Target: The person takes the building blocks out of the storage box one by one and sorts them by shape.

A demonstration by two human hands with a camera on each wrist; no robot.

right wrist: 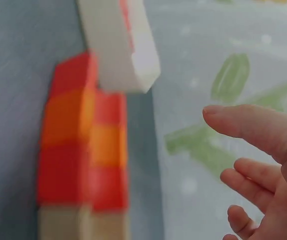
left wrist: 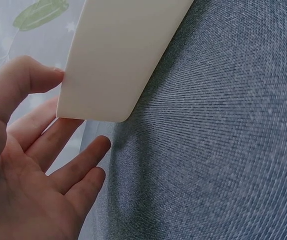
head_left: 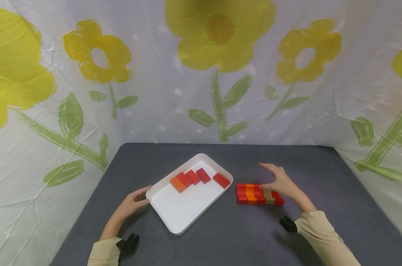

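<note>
Grey table (head_left: 220,236): block row (head_left: 258,194) under right hand (head_left: 280,184).

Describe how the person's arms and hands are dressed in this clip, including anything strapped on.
Both hands, the left hand and the right hand, are bare: no gloves, and no rings that can be made out. Each arm wears a long beige sleeve ending at the wrist. A small black device sits at each wrist by the cuff. No cables are visible.

Smooth, matt-looking white rectangular plastic tray (head_left: 182,218) on a dark grey table covering (head_left: 240,236) of woven, slightly rough cloth. Painted, smooth-faced red, orange and tan rectangular blocks (head_left: 258,195), faintly satiny. Thin, creased white sheeting printed with yellow flowers (head_left: 194,81), lightly glossy like plastic film.
</note>
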